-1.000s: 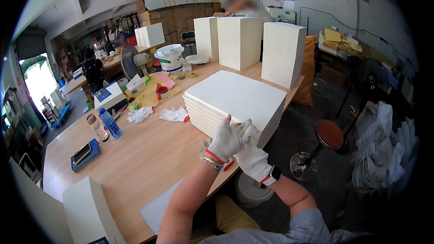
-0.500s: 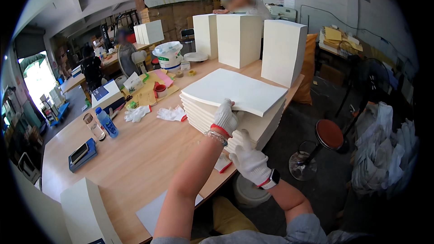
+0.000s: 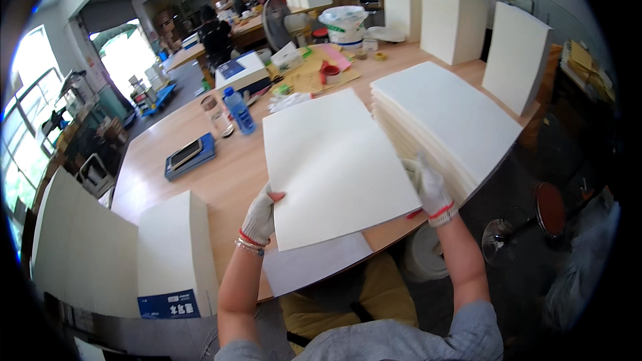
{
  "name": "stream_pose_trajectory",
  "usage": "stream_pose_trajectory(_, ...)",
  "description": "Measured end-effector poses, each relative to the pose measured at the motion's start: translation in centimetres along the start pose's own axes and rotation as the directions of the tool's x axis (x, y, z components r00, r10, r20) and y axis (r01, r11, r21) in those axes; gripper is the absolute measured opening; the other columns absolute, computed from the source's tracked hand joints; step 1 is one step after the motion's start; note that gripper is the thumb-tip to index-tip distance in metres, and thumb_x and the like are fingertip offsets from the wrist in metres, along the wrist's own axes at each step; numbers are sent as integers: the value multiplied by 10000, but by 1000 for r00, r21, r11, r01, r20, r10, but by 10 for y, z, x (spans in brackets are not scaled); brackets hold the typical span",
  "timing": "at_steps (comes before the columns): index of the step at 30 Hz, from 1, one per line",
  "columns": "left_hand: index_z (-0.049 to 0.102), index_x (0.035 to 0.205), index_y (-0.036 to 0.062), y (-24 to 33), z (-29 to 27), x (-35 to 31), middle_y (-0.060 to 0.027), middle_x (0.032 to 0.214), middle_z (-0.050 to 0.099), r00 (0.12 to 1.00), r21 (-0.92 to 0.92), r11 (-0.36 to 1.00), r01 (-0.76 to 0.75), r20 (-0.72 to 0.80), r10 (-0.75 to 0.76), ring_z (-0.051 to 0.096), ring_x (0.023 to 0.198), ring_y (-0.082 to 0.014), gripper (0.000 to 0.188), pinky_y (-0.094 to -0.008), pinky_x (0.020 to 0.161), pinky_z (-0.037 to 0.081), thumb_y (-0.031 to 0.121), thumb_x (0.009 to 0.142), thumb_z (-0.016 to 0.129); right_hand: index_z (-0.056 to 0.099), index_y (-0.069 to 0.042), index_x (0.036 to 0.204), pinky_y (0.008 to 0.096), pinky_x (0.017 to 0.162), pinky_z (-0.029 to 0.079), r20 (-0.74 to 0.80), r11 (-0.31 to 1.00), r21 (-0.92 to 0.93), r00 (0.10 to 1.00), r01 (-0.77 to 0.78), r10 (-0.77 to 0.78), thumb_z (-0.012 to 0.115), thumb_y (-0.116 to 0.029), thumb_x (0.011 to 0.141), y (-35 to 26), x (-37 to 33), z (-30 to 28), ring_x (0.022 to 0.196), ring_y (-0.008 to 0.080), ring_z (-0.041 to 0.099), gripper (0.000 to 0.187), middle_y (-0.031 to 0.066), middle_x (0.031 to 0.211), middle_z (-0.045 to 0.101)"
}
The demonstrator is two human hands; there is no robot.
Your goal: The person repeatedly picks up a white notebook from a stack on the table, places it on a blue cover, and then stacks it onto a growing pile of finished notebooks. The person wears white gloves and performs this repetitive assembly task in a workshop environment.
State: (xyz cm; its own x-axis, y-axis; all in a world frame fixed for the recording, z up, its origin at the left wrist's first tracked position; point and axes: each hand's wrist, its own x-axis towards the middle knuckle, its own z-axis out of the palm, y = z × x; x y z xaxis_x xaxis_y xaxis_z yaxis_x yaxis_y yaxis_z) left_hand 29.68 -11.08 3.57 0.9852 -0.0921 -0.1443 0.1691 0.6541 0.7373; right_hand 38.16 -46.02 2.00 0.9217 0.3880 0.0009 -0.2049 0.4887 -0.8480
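In front of me, over the table's near edge, I hold a cream-white pad of paper [image 3: 334, 167] tilted between both hands. My left hand [image 3: 259, 217], in a white knit glove with a red cuff, grips its left edge, the bare thumb tip on top. Gloved the same way, my right hand [image 3: 433, 194] is closed at the right edge; its fingers are partly blurred. Right beside it stands a stack of similar pads [image 3: 448, 117]. A white sheet [image 3: 314, 266] lies under the held pad, at the table's edge.
Tall paper stacks [image 3: 515, 60] stand at the far right; another tall stack [image 3: 167, 247] is at the near left. Bottles [image 3: 239, 112], a phone [image 3: 186, 154] on a blue box, a white bucket [image 3: 344, 25] and gloves [image 3: 289, 101] sit on the table [image 3: 150, 167]. A stool [image 3: 550, 208] is right.
One pad has come off the stack and moved left and nearer, now between both hands. My left hand has left the stack. The view has turned left.
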Motion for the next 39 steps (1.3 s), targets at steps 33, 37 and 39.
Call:
stream_pose_trajectory(33, 563, 1249, -29, -107, -92, -160, -232, 1290, 553, 762, 978, 17, 207, -172, 624, 435, 1262, -423, 655, -460, 1081, 338, 96, 657, 814, 682, -21, 1051, 322, 734, 490, 155, 429, -899, 979, 85, 132, 656, -375, 888, 139, 84, 17, 788, 194, 648, 391, 132, 901, 715)
stream_pose_trajectory(37, 556, 1269, -29, -111, -97, -161, -231, 1303, 548, 756, 973, 109, 202, -226, 615, 428, 1275, -415, 677, -464, 1077, 345, 92, 657, 818, 680, -25, 1043, 332, 720, 485, 193, 392, -912, 970, 120, 151, 644, -370, 896, 138, 86, 20, 769, 201, 643, 377, 135, 871, 706)
stream_pose_trajectory(39, 551, 1274, -30, -109, -96, -162, -230, 1305, 547, 763, 975, 86, 203, -213, 610, 429, 1275, -414, 678, -462, 1079, 344, 89, 660, 813, 678, -27, 1033, 340, 710, 481, 167, 328, -940, 963, 92, 209, 637, -368, 900, 127, 83, 29, 755, 210, 639, 367, 136, 851, 700)
